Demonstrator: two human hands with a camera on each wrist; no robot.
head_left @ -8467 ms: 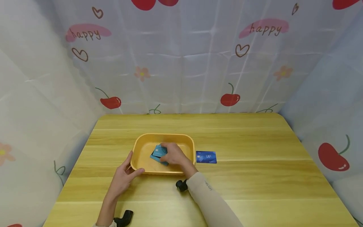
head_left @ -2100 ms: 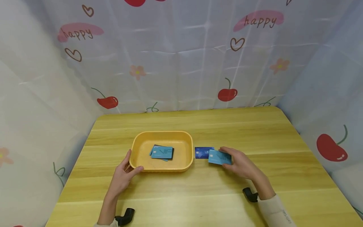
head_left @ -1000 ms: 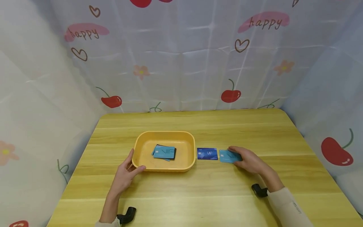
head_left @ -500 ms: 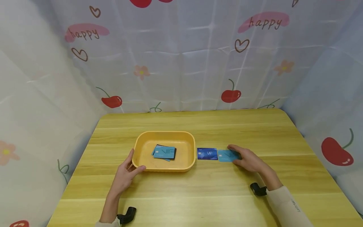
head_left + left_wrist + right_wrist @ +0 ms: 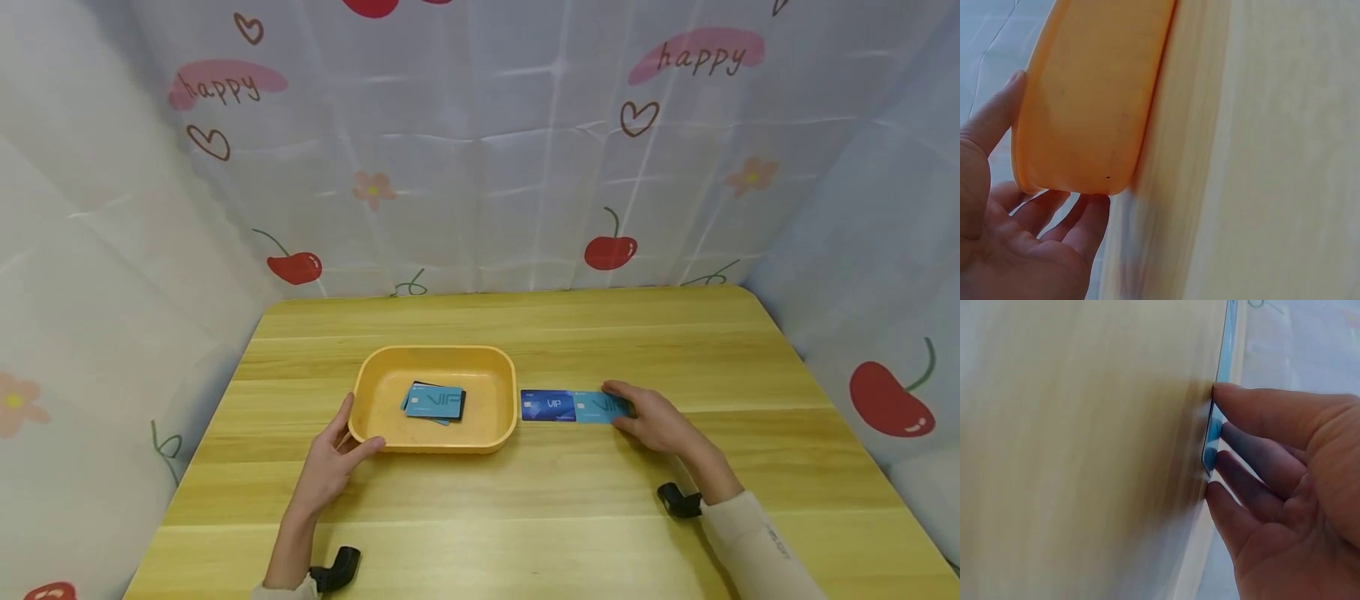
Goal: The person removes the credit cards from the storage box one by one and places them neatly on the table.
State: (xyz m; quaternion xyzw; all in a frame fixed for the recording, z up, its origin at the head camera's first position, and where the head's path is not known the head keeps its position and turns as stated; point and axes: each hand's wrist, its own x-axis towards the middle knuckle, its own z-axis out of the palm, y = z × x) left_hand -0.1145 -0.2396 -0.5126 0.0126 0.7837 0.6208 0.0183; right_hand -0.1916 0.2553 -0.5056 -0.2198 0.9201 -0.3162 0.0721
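Observation:
My right hand (image 5: 660, 421) grips a light-blue VIP card (image 5: 592, 407) by its long edges, thumb on the near side and fingers on the far side. The card lies on the table, its left edge up against a dark-blue VIP card (image 5: 547, 406). In the right wrist view, the thumb and fingertips meet the light-blue card (image 5: 1213, 434) along the tabletop. My left hand (image 5: 326, 467) holds the yellow tray (image 5: 438, 450) at its near left corner, thumb on the rim. Several cards (image 5: 435, 402) are stacked inside, a light-blue one on top and a black edge beneath.
The wooden table (image 5: 480, 525) has rounded far corners. Behind it hangs a white curtain (image 5: 480, 208) printed with cherries and hearts, and more curtain closes both sides. Black wrist-camera mounts (image 5: 337, 569) stick out below both hands.
My right hand has moved from inside the tray to its right with a light-blue card, set it down and slid it left against the dark-blue card. My left hand keeps its place.

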